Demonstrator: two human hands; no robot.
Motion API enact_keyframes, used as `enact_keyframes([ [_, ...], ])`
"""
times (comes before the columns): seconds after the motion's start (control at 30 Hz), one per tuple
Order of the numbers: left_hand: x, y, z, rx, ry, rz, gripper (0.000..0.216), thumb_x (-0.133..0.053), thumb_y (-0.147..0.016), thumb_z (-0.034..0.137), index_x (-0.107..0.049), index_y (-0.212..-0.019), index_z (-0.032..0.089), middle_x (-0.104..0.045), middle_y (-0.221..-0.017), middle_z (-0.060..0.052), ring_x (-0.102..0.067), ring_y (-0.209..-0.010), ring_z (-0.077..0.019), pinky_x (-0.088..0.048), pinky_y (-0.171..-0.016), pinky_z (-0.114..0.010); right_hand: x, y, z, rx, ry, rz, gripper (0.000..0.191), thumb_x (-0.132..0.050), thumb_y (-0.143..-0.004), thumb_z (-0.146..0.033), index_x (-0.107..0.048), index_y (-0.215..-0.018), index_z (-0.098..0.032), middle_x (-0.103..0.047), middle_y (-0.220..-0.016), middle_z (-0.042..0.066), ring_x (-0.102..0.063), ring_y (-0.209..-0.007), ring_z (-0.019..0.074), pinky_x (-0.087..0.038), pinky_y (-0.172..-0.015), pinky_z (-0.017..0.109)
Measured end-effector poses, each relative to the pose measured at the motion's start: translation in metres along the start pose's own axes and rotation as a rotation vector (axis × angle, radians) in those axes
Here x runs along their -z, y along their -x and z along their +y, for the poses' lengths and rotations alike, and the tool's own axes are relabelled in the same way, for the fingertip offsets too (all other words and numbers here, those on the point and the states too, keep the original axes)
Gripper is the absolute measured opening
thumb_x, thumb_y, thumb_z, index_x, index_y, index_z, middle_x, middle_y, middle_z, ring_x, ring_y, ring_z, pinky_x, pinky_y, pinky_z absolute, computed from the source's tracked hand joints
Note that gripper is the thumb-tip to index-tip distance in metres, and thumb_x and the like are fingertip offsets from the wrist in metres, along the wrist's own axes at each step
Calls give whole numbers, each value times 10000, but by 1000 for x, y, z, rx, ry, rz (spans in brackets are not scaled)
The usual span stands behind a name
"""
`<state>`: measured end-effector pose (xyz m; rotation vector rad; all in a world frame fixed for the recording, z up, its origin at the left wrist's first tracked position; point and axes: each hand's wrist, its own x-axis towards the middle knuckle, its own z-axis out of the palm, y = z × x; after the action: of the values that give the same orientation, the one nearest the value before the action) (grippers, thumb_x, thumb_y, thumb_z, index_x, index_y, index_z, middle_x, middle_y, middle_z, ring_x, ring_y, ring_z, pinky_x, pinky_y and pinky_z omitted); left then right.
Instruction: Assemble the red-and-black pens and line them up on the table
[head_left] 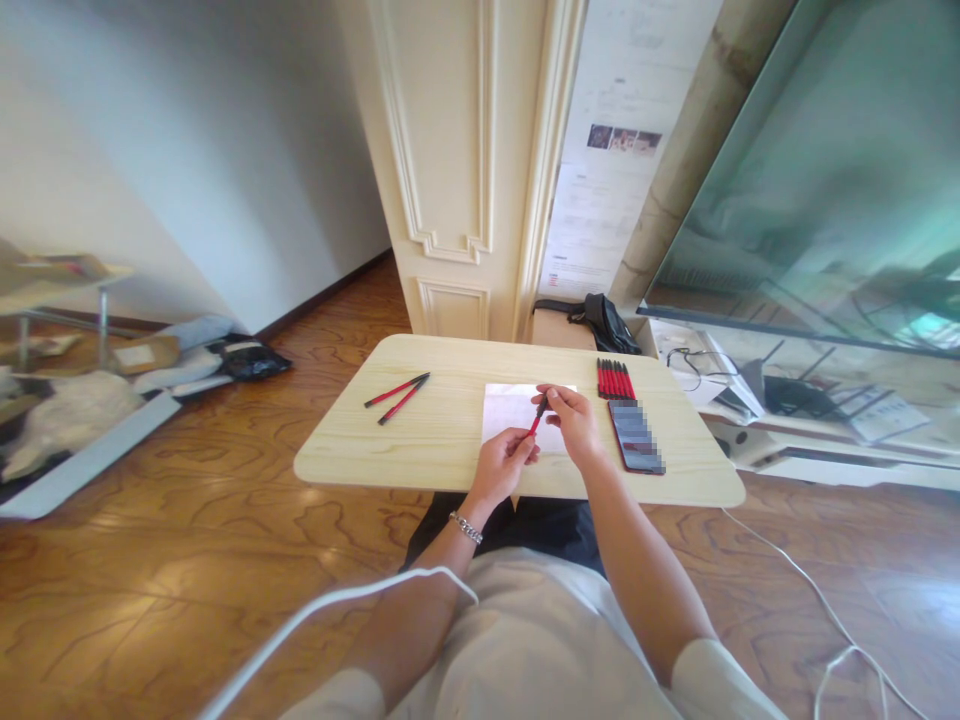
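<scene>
Both hands hold one red pen (535, 420) with a black end over a white sheet of paper (504, 408) on a small light wooden table (420, 440). My left hand (504, 464) grips the pen's lower red barrel. My right hand (574, 415) pinches its black upper end. Two more red pens (397, 393) lie loose at the table's left side. A row of several red pens (614, 380) lies at the back right, next to a dark flat phone-like object (636, 436).
A cream panelled door (457, 170) stands behind the table. A glass-fronted TV stand (825, 400) with cables is on the right. A black bag (607, 322) rests behind the table. Clutter and a low shelf (67, 350) lie at the left. A white cable (795, 570) runs over the wooden floor.
</scene>
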<state>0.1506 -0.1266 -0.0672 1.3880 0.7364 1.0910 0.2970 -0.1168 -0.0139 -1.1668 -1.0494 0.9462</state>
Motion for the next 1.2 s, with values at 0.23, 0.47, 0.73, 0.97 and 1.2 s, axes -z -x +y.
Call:
enact_keyframes([
  [0.23,1,2,1,5,-22,15,299,-617,-809,425,-617,-908,143,-669,-731,-50,-633,-665,-146,-512,-653,-276,-8,0,14,21,53,160,369,-686,-684,-531,-608,-765,-179,-641,-672,14,-553,-588,128,-420,-544,245],
  [0.47,0,2,2,12,16,2,317,-589,-829,436,-617,-944,142,-681,-766,-67,-640,-668,-150,-512,-651,-281,-7,3,5,-3,-28,29,399,-569,-786,-539,-667,-972,-199,-698,-880,67,-619,-755,165,-430,-581,247],
  [0.73,0,2,3,17,0,10,307,-595,-825,436,-615,-925,146,-677,-743,-57,-635,-656,-145,-504,-639,-270,-9,3,10,-4,16,120,362,-668,-697,-532,-620,-812,-192,-677,-743,30,-597,-660,147,-434,-578,253],
  [0.97,0,2,3,1,-3,8,318,-587,-826,448,-613,-925,147,-675,-746,-55,-629,-661,-142,-500,-642,-270,-7,3,5,-9,27,31,375,-600,-760,-527,-673,-902,-187,-693,-837,56,-613,-729,154,-439,-606,251],
  [1.2,-1,2,4,8,-11,15,332,-577,-829,462,-610,-929,147,-676,-742,-53,-629,-659,-141,-498,-645,-272,-9,5,9,-13,27,91,385,-650,-711,-535,-626,-874,-187,-687,-786,47,-613,-692,155,-440,-580,248],
])
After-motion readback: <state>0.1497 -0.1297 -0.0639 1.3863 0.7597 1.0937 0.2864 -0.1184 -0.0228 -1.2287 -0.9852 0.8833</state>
